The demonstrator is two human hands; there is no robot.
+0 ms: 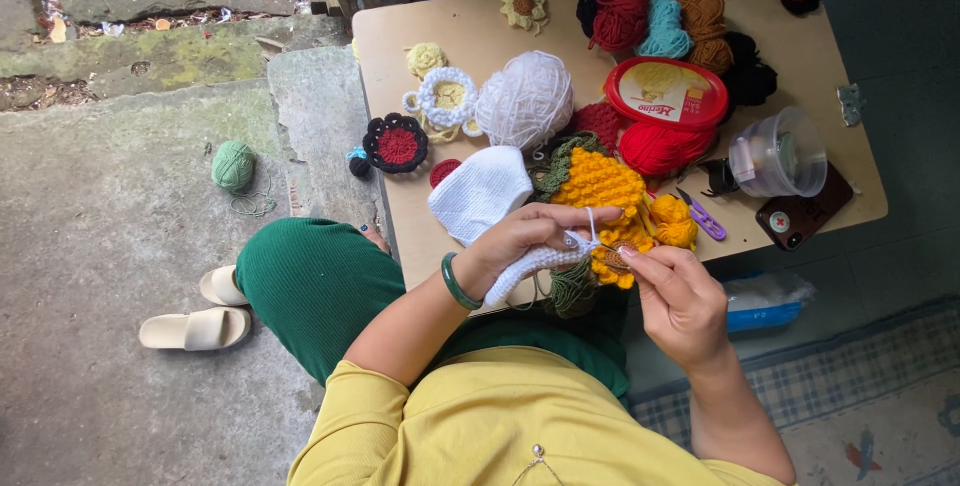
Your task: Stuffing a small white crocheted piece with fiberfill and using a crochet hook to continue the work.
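Left hand [520,241] fingers grip white crochet piece [490,196], long axis running upper-left to lower-right; right hand [680,301] fingers pinch yellow crochet piece [610,196] above worktop [480,16].

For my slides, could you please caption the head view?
Left hand holds white crochet piece; right hand works beside yellow crochet.

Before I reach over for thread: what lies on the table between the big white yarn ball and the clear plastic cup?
In the head view, a round tub with a red lid lies between the white yarn ball and the clear cup, with red yarn just below it.
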